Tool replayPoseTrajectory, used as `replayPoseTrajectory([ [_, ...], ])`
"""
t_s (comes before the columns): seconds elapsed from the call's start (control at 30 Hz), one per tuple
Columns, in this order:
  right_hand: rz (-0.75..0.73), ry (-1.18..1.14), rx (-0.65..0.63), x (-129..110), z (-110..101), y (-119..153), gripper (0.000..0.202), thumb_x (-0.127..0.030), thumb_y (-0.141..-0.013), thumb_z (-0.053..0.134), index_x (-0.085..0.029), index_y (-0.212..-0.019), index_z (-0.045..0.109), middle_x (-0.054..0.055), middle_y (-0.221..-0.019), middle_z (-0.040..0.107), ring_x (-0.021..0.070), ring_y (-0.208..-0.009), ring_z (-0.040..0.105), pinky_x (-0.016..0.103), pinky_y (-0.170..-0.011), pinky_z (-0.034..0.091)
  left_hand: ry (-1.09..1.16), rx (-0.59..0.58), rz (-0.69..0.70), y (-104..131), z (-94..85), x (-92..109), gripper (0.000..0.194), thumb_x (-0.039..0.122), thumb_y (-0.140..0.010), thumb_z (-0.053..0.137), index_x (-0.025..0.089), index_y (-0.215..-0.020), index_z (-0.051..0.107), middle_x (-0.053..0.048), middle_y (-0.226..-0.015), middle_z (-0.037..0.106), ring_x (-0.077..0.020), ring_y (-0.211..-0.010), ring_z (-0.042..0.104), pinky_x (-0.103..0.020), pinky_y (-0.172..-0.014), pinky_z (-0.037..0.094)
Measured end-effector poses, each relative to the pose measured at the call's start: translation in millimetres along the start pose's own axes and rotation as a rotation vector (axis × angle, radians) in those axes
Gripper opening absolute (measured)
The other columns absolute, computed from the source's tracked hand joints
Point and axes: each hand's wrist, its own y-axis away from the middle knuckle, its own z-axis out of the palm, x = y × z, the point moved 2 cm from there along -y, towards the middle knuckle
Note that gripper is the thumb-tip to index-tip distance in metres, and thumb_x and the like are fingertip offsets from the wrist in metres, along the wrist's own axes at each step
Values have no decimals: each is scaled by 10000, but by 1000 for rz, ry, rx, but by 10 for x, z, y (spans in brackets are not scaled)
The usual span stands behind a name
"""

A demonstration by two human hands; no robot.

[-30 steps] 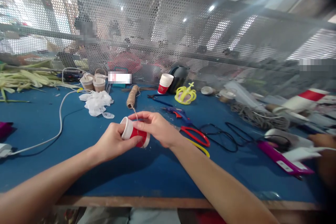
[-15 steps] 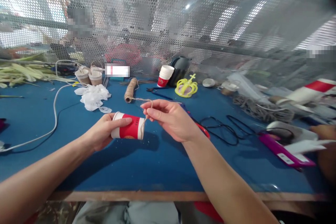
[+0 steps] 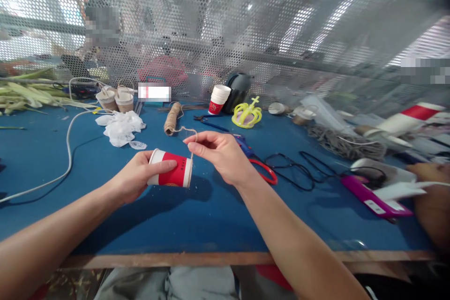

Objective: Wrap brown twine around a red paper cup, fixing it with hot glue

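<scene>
My left hand [image 3: 142, 174] is wrapped around a red and white paper cup [image 3: 178, 171], held on its side above the table. The base of the cup points right, and twine [image 3: 191, 152] runs along that end. Between the thumb and fingers of my right hand [image 3: 214, 152], just above the cup's base, the twine is pinched. From there it leads back to a roll of brown twine [image 3: 172, 119] lying on the table. How the twine is fixed to the cup is too small to tell.
Behind stand stacked paper cups [image 3: 220, 99], a yellow crown-shaped piece [image 3: 247, 115] and pliers [image 3: 211, 123]. White crumpled material [image 3: 121, 127] and two twine-wrapped cups [image 3: 124, 100] are at left. A black cable [image 3: 291, 168], red-handled tool [image 3: 265, 171] and purple power strip [image 3: 374, 197] lie right.
My right hand has moved slightly left and closer to the cup's base, bringing the twine with it. The cup stays in my left hand, and the whole view has shifted a little.
</scene>
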Motion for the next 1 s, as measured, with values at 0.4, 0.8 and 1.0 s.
replayPoseTrajectory([
  [0.4, 60, 18, -4, 42, -6, -14, 137, -276, -652, 668, -176, -746, 673, -2, -710, 650, 104, -653, 552, 268, -672, 443, -35, -13, 26, 2, -44, -31, 141, 238, -608, 723, 135, -681, 661, -15, -610, 684, -96, -494, 582, -171, -491, 450],
  [0.8, 88, -8, -29, 77, 27, 2, 100, -244, -651, 662, -172, -721, 669, -13, -688, 643, 97, -647, 553, 263, -686, 435, 13, -15, 74, 28, -16, -3, 136, 220, -587, 744, 137, -652, 658, 10, -566, 673, -68, -471, 565, -132, -462, 430],
  [1.0, 86, 1, -9, 66, 19, 5, 119, -255, -651, 669, -178, -741, 670, -10, -702, 644, 99, -657, 551, 262, -685, 432, -2, -10, 91, 34, -14, 8, 141, 216, -581, 745, 140, -662, 659, 8, -577, 677, -74, -478, 563, -143, -468, 427],
])
